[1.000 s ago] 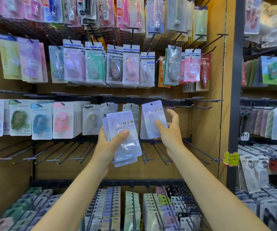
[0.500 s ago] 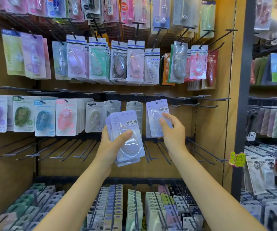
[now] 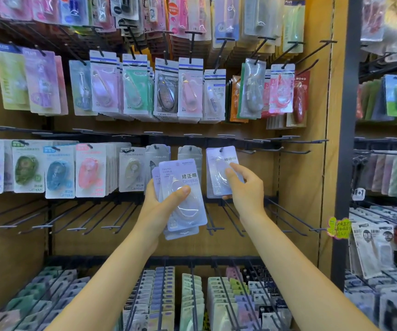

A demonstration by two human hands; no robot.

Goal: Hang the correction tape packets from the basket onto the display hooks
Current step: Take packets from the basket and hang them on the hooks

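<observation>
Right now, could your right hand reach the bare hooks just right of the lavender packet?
Probably yes: the right hand holds the lavender packet beside those bare hooks, with nothing between; it must let go first.

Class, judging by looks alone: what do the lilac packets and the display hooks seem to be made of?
Lilac packets: probably printed card behind a glossy clear plastic blister, since light glints off the dome. Display hooks: likely dark-coated metal wire, thin, straight and matte black.

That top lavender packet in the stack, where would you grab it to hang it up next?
Probably pinch the top lavender packet at its flat right edge, coming from the right with the right hand. The left hand has its thumb over the clear bulging blister, and the hang hole up top must stay free.
</observation>
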